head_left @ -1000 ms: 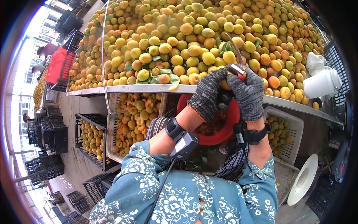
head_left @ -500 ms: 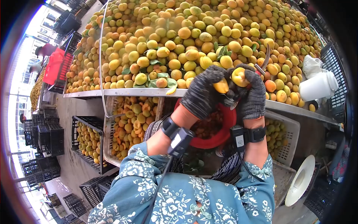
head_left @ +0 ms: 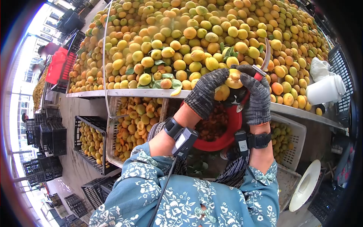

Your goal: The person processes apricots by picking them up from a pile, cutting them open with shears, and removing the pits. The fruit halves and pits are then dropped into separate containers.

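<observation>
Dark knit gloves cover both hands, which meet at the front edge of the fruit table. My left hand (head_left: 207,92) is closed on an apricot (head_left: 222,92). Another piece of apricot (head_left: 234,79), its inner face showing, sits between the fingertips of both hands. In my right hand (head_left: 258,92) is a red-handled knife (head_left: 259,75), its curved blade pointing up and away over the pile. Below the hands is a red tub (head_left: 234,123) with dark orange contents.
Apricots (head_left: 166,34) are heaped behind the metal table edge (head_left: 132,93). Crates of fruit (head_left: 138,123) stand below, left and right. A white bucket (head_left: 325,89) lies at the right end, and a pale round lid (head_left: 305,185) stands lower right.
The apricot between my hands has turned, with its inner face now showing, and the other piece sits lower. My right hand has tilted, bringing the red handle into clearer view.
</observation>
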Available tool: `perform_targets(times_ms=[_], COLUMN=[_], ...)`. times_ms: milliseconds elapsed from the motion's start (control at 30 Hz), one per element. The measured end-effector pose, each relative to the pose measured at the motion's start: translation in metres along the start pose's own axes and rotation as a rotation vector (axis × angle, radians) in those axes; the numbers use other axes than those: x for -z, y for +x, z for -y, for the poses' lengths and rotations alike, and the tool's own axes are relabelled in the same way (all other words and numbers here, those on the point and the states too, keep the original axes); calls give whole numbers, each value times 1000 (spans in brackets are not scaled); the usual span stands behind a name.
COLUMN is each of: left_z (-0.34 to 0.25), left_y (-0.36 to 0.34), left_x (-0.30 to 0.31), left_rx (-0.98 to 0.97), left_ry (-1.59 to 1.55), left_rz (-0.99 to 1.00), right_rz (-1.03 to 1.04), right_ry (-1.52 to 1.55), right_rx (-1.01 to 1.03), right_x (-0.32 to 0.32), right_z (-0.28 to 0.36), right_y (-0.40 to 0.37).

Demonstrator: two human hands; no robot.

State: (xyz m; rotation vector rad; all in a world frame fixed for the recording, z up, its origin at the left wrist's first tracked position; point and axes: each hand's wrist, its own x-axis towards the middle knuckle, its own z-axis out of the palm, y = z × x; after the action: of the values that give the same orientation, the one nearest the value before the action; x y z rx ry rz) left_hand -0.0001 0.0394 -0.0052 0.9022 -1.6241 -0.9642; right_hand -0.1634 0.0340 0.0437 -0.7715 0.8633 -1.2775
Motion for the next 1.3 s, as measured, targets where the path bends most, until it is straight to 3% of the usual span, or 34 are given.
perform_targets(times_ms=[67, 133, 233, 300, 533, 600, 767, 867, 933, 967, 1100, 1200, 1300], left_z=[-12, -40, -35, -35, -43, -43, -47, -46, -46, -43, -39, -39, -40], left_y=[5, 19, 17, 15, 10, 10, 11, 11, 12, 12, 11, 12, 11], left_x=[-1, -2, -2, -2, -16, -19, -21, -22, -20, -21, -23, -21, -21], left_rx=[-78, 532, 558, 587, 578, 577, 560, 623, 489, 490, 513, 566, 603], left_ry=[137, -807, -769, -760, -780, -768, -694, -773, -490, -490, -443, -460, -490], left_rz=[-36, 73, 133, 151, 220, 238, 263, 236, 310, 309, 278, 288, 301], right_rz=[-25, -55, -66, -4, -17, 143, 4, 28, -2, -29, 15, -26, -28], right_ry=[-29, -59, -90, -84, 258, 241, 54, -31, -54, -77, -3, -146, -113], right_rx=[46, 90, 70, 183, 401, 438, 460, 489, 493, 499, 480, 554, 475], right_x=[2, 1, 0, 14, 19, 13, 1, 0, -2, -3, -5, -7, -14], right_z=[-5, -5, 4, 13, 42, 42, 40, 43, 40, 39, 36, 33, 31], right_y=[4, 4, 1, 10, 11, 9, 6, 2, 2, 2, 4, 3, -1])
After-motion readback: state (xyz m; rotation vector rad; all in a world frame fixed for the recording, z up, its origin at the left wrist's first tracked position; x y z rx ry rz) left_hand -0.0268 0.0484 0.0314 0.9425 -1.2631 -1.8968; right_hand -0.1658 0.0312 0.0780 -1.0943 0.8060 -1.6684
